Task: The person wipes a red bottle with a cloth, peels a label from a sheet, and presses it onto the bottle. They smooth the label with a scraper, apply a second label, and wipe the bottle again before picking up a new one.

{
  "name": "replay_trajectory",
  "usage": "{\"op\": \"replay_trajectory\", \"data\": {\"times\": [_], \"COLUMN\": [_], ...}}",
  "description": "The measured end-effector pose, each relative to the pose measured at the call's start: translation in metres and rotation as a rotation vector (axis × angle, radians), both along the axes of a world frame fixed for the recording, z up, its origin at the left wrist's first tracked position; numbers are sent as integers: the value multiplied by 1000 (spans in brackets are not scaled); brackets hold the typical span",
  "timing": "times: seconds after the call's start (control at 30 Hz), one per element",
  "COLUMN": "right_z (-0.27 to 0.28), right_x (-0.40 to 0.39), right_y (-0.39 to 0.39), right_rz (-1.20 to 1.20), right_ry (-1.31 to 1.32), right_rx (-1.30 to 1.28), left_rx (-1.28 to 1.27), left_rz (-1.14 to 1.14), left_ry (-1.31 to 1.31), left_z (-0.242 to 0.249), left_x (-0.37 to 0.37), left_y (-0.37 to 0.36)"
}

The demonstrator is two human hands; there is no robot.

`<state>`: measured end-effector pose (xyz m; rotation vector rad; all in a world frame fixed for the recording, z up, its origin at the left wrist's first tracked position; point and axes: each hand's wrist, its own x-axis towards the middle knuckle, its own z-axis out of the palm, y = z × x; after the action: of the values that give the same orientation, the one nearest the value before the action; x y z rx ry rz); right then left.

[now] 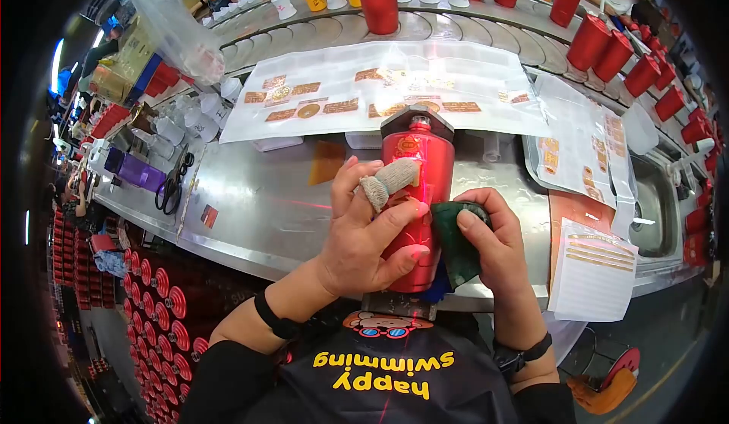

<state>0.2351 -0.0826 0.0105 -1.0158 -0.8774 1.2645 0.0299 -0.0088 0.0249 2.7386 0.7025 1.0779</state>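
In the head view, a glossy red bottle [432,154] lies with its neck away from me, in a dark holder [393,125] at the bench's front edge. My left hand [364,230] rests on the bottle's left and upper side with fingers apart. One finger wears a knitted beige sleeve [391,182] and touches the bottle near a gold label [408,147]. My right hand [493,238] is closed on a dark green flat pad [457,245] against the bottle's right side. The surface under my fingers is hidden.
White sheets [304,124] with gold decals cover the back of the steel bench [250,196]. Black scissors [175,185] and a purple container [135,169] lie left. More red bottles [588,42] stand on the conveyor [448,29]. A sink [657,204] is at right.
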Motion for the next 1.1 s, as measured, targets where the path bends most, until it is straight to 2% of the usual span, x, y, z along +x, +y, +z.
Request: {"op": "replay_trajectory", "data": {"times": [0.17,0.47,0.7,0.8,0.93,0.97,1.1], "right_z": [2,-3,-4,-3,-5,-5,-8], "right_x": [3,8,13,15,16,16,15], "right_y": [-1,-3,-7,-8,-9,-9,-7], "right_rz": [23,-11,-98,-115,-129,-131,-124], "right_ry": [-49,27,4,-29,-68,-77,-59], "right_rx": [-1,21,26,33,54,59,50], "left_rx": [4,3,173,165,1,-11,81], "left_rz": [-1,-6,-61,-148,-286,-285,-197], "left_ry": [9,6,206,262,173,99,94], "left_z": [0,1,20,21,19,16,8], "left_x": [1,1,2,3,0,-1,-1], "left_y": [0,-1,-5,-9,-8,-3,16]}}
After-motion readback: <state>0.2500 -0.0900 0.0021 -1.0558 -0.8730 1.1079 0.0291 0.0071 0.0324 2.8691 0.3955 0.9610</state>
